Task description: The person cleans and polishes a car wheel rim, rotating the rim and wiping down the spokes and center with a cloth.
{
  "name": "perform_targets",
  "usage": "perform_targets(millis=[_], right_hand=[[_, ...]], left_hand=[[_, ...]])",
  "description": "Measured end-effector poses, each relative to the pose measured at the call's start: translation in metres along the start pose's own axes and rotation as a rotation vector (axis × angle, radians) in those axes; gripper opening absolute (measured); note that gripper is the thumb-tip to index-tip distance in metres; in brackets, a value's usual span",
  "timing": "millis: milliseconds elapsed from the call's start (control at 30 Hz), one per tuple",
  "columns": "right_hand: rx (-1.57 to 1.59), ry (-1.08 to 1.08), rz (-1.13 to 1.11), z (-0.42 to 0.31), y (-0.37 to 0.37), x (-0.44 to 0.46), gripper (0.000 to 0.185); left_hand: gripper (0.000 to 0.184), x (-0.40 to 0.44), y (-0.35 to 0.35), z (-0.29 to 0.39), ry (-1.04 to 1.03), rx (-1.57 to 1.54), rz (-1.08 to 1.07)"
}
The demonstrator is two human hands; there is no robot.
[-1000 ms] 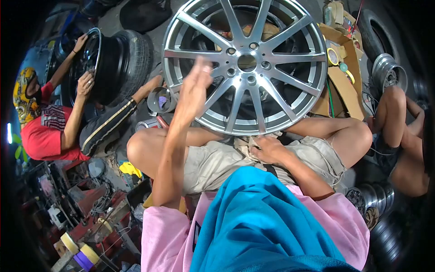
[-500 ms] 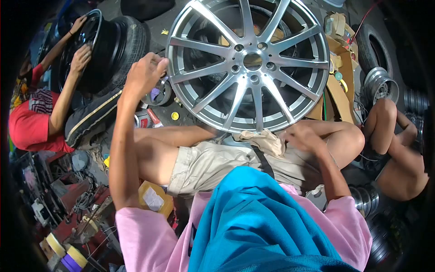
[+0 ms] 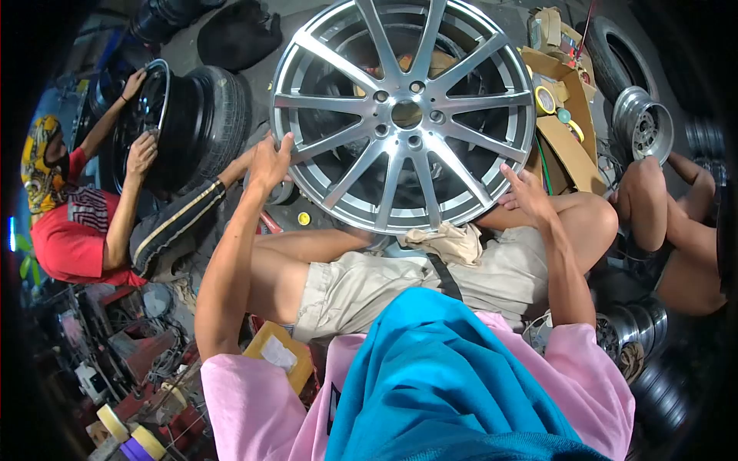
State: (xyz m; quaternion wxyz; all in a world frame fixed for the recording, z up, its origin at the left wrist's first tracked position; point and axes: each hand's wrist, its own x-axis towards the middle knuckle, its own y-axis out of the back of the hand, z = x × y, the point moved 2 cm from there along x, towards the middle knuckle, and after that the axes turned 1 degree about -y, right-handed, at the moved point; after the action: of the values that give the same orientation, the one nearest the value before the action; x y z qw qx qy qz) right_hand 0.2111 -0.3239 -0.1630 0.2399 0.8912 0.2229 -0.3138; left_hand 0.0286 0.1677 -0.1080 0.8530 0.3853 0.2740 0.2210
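A silver multi-spoke alloy wheel (image 3: 398, 137) stands in front of my lap, its face turned up toward me. My left hand (image 3: 269, 165) is at the wheel's left edge, thumb by the rim and the other fingers partly hidden. At the lower right edge, my right hand (image 3: 529, 194) holds the rim with thumb and fingers around it. A crumpled beige cloth (image 3: 450, 243) lies on my lap just under the wheel. Dark shapes show between the spokes, but I cannot make them out.
At left, a person in a red shirt (image 3: 73, 238) handles a black wheel (image 3: 171, 115) beside a tire (image 3: 227, 107). A cardboard box (image 3: 573, 142) with tape rolls stands at right, near another tire (image 3: 626, 58) and a bare steel wheel (image 3: 644, 127). Another person's knee (image 3: 642, 200) is close by.
My left hand has come down from the air to the rim. My right hand has moved up from beside the cloth to the rim. The wheel appears turned slightly and farther left.
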Motion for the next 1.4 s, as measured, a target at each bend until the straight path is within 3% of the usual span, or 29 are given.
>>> perform_targets(millis=[300,367,567,700,900,1000,1167,1233,1400], right_hand=[[-0.087,0.178,0.144,0.0,0.006,0.008,0.043],[-0.102,0.192,0.138,-0.003,0.01,0.009,0.043],[-0.112,0.166,0.077,0.017,0.012,0.016,0.045],[0.13,0.034,0.043,0.02,-0.002,-0.004,0.045],[0.162,-0.02,0.002,0.022,-0.005,-0.006,0.043],[0.15,-0.008,0.015,0.022,-0.008,-0.007,0.046],[0.037,0.003,-0.014,0.025,-0.006,-0.005,0.051],[-0.109,-0.132,-0.234,0.031,-0.013,-0.011,0.059],[-0.152,-0.104,-0.362,0.024,-0.014,-0.032,0.076]], left_hand=[[0.062,0.017,0.009,0.008,0.033,0.164,0.017],[0.062,0.024,0.014,0.015,-0.045,0.188,0.074],[0.057,0.065,0.023,0.049,-0.14,0.251,0.209],[0.056,0.083,0.025,0.094,-0.192,0.187,0.26],[0.055,0.088,0.016,0.095,-0.224,0.2,0.289],[0.059,0.084,0.016,0.09,-0.284,0.197,0.381],[0.045,0.072,0.027,0.097,-0.254,0.187,0.258],[0.043,0.07,0.029,0.095,-0.279,0.172,0.262],[0.036,0.061,0.034,0.093,-0.352,0.151,0.233]])
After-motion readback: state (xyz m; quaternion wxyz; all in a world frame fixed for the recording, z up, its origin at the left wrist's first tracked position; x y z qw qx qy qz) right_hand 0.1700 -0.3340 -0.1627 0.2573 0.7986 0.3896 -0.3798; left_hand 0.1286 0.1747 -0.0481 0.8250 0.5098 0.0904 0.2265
